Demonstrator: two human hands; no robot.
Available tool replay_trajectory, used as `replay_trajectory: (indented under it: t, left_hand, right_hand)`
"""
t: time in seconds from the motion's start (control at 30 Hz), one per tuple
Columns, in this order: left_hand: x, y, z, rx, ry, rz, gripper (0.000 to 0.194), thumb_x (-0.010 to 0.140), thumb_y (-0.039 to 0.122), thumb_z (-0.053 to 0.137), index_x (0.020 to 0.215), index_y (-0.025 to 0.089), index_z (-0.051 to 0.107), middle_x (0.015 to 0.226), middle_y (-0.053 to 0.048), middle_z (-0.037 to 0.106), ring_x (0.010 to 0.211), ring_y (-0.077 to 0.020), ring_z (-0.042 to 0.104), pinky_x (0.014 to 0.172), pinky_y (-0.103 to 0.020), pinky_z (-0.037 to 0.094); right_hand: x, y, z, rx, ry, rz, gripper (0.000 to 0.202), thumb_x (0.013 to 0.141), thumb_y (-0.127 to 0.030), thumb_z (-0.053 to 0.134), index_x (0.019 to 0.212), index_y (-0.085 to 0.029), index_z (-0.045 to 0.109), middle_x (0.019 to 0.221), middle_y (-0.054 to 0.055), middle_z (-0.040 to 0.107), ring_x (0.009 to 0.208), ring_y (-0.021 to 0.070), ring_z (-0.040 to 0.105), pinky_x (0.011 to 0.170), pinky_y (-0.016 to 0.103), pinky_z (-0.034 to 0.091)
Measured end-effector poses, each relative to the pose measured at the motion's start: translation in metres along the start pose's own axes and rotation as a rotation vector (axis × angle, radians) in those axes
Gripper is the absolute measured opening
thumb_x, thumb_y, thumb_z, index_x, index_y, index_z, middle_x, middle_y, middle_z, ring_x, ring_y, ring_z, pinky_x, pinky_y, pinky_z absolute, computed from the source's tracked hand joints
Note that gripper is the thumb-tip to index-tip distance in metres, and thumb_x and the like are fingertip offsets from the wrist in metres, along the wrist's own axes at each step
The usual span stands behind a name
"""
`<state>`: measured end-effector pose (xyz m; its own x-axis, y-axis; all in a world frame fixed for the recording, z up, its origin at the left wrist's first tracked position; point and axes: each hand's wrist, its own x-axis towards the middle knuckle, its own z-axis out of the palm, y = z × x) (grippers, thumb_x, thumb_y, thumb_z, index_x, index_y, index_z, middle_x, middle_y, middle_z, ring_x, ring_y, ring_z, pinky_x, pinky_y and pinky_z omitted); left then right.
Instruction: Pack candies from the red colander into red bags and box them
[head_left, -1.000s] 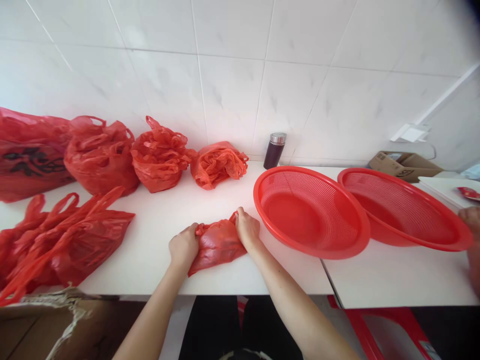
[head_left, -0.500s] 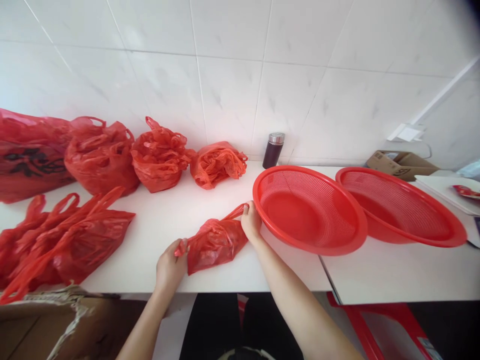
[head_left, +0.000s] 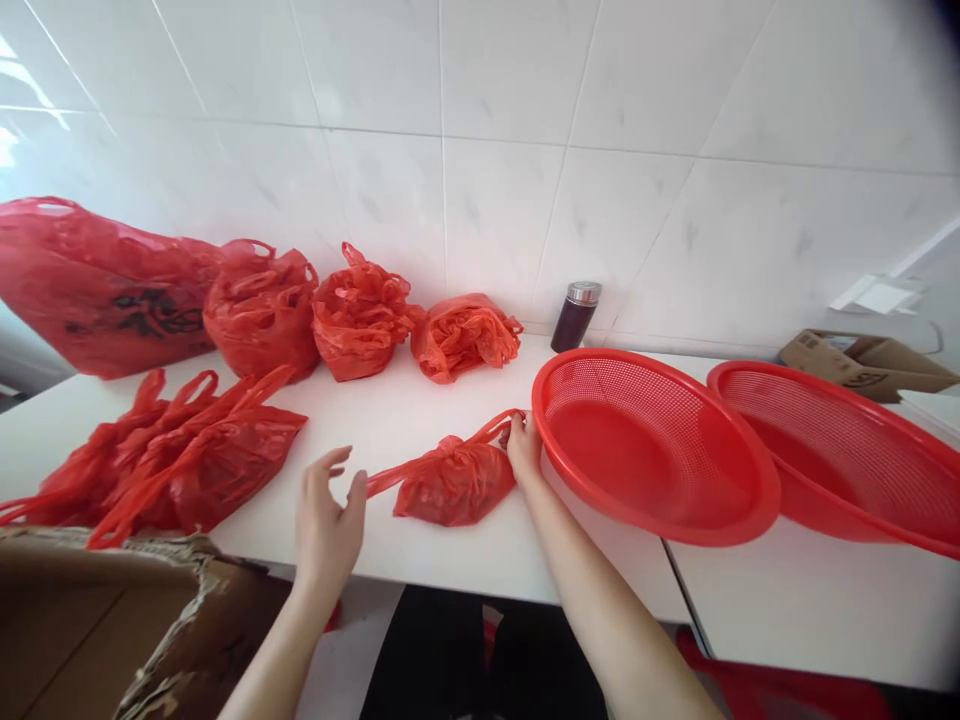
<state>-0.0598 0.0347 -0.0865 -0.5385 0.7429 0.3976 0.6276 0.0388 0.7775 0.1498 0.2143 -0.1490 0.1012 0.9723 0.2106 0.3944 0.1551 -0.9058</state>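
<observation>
A small red plastic bag [head_left: 454, 483] lies on the white table between my hands, with one handle stretched to each side. My left hand [head_left: 328, 520] is open, thumb and fingers apart, beside the end of the left handle. My right hand [head_left: 523, 445] is closed on the right handle, close to the rim of a red colander [head_left: 645, 440]. More red bags [head_left: 187, 455] lie in a pile at the left, their handles sticking up.
Along the wall stand a large red bag [head_left: 112, 290], several crumpled red bags [head_left: 261, 310] and a dark flask [head_left: 576, 318]. A second colander [head_left: 840, 450] and a small carton [head_left: 862, 362] are at the right. A cardboard box [head_left: 150, 620] stands at the lower left.
My left hand has opened and let go of the left handle. My right hand still holds the other handle. The view has shifted to the left, so the scene appears further right.
</observation>
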Motion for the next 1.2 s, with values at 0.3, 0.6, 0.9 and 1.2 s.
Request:
replay_trajectory:
  t: [0.3,0.6,0.9,1.2]
  left_hand:
    - [0.025,0.057,0.078,0.270,-0.576,0.138,0.020,0.078,0.024,0.064,0.097,0.018,0.066,0.100,-0.013,0.069,0.099,-0.0307,0.062,0.088,-0.044,0.045]
    - [0.073,0.060,0.038,-0.159,-0.623,-0.087,0.034,0.084,0.046,0.053,0.096,0.016,0.064,0.091,-0.007,0.070,0.081,-0.0217,0.064,0.072,-0.033,0.049]
    - [0.088,0.050,0.024,-0.453,-0.735,-0.279,0.042,0.084,0.055,0.053,0.101,0.018,0.061,0.087,-0.005,0.070,0.076,-0.0185,0.066,0.071,-0.032,0.053]
    - [0.130,-0.004,-0.077,0.107,-0.640,-0.286,0.037,0.081,0.048,0.063,0.101,0.018,0.068,0.093,0.000,0.073,0.083,-0.0157,0.067,0.073,-0.021,0.050]
  right_hand:
    - [-0.018,-0.008,-0.009,0.240,0.035,0.093,0.033,0.094,-0.047,0.027,0.092,-0.021,0.048,0.063,0.003,0.059,0.057,0.0209,0.060,0.059,0.035,0.049]
    - [-0.041,-0.025,-0.005,0.359,-0.297,0.032,0.051,0.091,-0.057,0.041,0.125,-0.020,0.045,0.093,0.008,0.073,0.069,0.0175,0.067,0.065,0.030,0.051]
    - [-0.060,-0.022,0.004,0.262,-0.425,-0.061,0.027,0.087,-0.046,0.051,0.092,-0.022,0.061,0.073,0.000,0.067,0.068,0.0168,0.064,0.067,0.030,0.051]
    - [-0.064,-0.023,0.002,0.145,-0.436,-0.126,0.020,0.089,-0.037,0.047,0.084,-0.024,0.061,0.073,-0.001,0.067,0.068,0.0163,0.064,0.066,0.028,0.048]
